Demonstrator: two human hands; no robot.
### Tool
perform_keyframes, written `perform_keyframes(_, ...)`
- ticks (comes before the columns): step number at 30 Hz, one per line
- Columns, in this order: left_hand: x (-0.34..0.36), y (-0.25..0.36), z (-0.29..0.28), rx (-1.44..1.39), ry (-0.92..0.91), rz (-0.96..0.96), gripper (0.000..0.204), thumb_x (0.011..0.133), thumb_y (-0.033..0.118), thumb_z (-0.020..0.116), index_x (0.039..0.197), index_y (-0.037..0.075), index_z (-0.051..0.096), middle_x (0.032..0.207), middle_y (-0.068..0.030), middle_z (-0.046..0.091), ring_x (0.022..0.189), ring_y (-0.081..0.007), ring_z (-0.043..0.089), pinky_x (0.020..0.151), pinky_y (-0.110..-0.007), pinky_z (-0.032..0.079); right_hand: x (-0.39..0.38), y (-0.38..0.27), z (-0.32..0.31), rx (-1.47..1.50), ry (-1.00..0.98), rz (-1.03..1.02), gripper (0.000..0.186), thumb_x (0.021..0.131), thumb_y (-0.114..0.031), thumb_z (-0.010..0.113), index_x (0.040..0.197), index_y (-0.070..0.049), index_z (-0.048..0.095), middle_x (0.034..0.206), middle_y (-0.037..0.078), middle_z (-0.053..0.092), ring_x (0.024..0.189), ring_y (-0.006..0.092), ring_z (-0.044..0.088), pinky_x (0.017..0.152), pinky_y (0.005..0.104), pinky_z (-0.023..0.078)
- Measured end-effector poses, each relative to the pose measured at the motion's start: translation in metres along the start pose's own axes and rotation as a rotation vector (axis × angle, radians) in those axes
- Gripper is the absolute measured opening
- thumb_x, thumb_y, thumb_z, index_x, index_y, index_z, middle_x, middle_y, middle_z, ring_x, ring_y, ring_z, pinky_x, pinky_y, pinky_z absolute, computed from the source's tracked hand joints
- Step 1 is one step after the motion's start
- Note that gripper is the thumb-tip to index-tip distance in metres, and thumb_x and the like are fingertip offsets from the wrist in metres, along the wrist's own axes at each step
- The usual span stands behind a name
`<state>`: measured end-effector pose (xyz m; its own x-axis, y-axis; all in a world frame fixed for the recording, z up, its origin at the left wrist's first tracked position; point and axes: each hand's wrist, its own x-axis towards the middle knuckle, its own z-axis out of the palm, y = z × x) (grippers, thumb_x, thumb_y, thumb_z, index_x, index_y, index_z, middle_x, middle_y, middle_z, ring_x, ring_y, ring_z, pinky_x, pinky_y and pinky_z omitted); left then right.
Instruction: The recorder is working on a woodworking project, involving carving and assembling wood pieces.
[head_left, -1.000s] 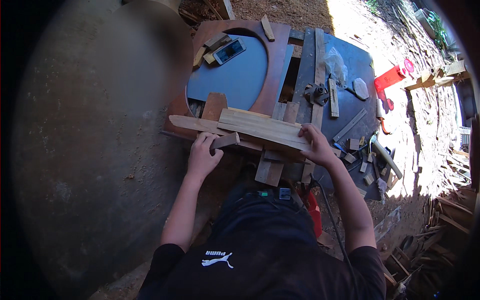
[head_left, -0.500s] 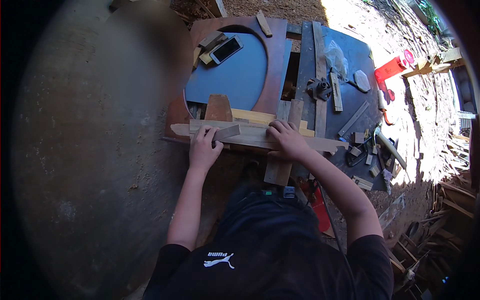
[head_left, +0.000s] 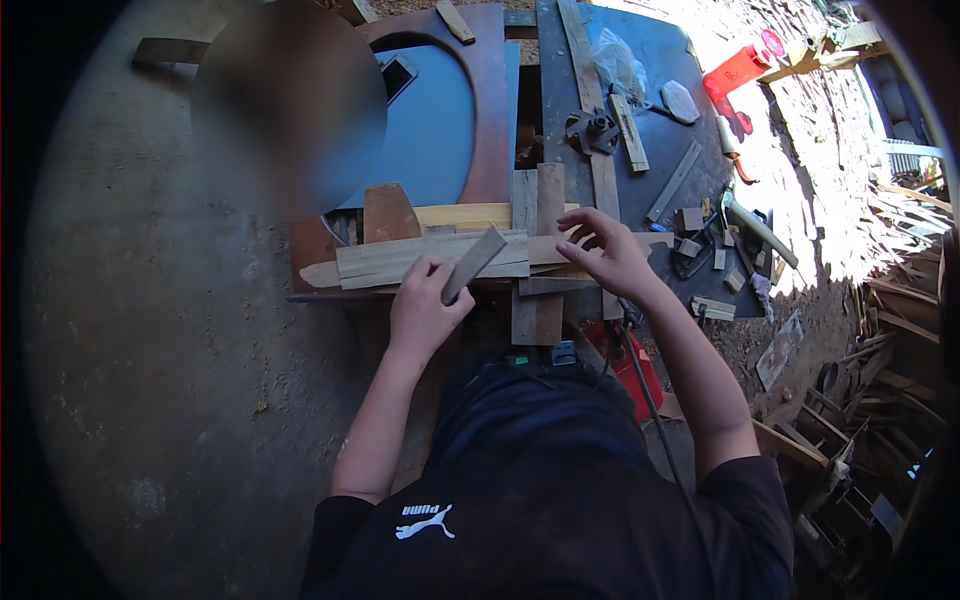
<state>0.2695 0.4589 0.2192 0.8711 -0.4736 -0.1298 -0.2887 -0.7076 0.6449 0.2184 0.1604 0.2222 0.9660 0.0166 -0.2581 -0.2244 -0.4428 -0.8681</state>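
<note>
My left hand (head_left: 425, 305) grips a small grey wooden strip (head_left: 474, 262), held slanted against a long pale plank (head_left: 400, 258) that lies across the near edge of the workbench. My right hand (head_left: 603, 250) hovers with fingers spread over the right part of that plank, fingertips near a vertical brown board (head_left: 538, 250) crossing under it. Nothing is in the right hand.
A blue board with a brown curved frame (head_left: 490, 120) lies behind the planks. On the dark benchtop (head_left: 650, 130) are wood offcuts, a black round tool (head_left: 590, 130) and a clear bag. A red container (head_left: 735, 70) stands far right; scrap wood litters the ground at right.
My right hand has lifted off the plank's right end, moved left and spread its fingers. The left hand now holds the small strip slanted on the plank. The view has drawn closer.
</note>
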Motion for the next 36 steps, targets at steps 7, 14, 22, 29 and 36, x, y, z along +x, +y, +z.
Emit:
perform_keyframes(7,-0.008,0.054,0.058,0.026,-0.182,0.335,0.039,0.075,0.017,0.074,0.113,0.007,0.072,0.103,-0.0090,0.062,0.099,-0.0276,0.064,0.087,-0.042,0.054,-0.056,0.041,-0.004,0.383,-0.150,0.295,0.032,0.088,-0.010,0.079,0.118,-0.003,0.067,0.096,0.002,0.070,0.090,0.0089,0.065,0.081,0.0274,0.054)
perform_keyframes(14,-0.017,0.043,0.072,0.079,-0.246,0.320,0.041,0.076,0.016,0.073,0.116,0.008,0.070,0.105,-0.0078,0.062,0.103,-0.0269,0.063,0.091,-0.042,0.053,-0.072,0.059,0.006,0.369,-0.171,0.338,0.031,0.083,-0.002,0.079,0.112,-0.003,0.068,0.089,0.002,0.069,0.086,0.0096,0.067,0.080,0.0268,0.055)
perform_keyframes(22,-0.019,0.030,0.084,0.181,-0.217,0.384,0.036,0.077,0.014,0.071,0.112,0.007,0.069,0.105,-0.0074,0.063,0.104,-0.0266,0.063,0.091,-0.041,0.052,-0.057,0.063,0.006,0.179,-0.323,0.342,0.030,0.079,0.004,0.077,0.108,-0.003,0.070,0.095,0.006,0.073,0.089,0.0145,0.071,0.082,0.0312,0.057)
perform_keyframes(29,-0.024,0.009,0.040,0.035,-0.026,0.067,0.038,0.079,0.019,0.073,0.113,0.005,0.068,0.106,-0.0125,0.062,0.101,-0.0314,0.065,0.087,-0.042,0.054,-0.053,0.068,0.006,0.397,-0.080,0.413,0.022,0.087,-0.005,0.075,0.108,-0.004,0.070,0.095,0.005,0.074,0.089,0.0143,0.071,0.083,0.0321,0.058)
perform_keyframes(36,-0.002,-0.066,-0.021,0.128,0.351,-0.399,0.033,0.084,0.022,0.072,0.109,0.001,0.069,0.099,-0.0155,0.062,0.089,-0.0330,0.066,0.081,-0.044,0.054,-0.031,0.055,0.006,-0.130,-0.143,0.052,0.029,0.080,-0.007,0.078,0.107,-0.008,0.070,0.101,0.008,0.070,0.095,0.0218,0.070,0.085,0.0373,0.056)
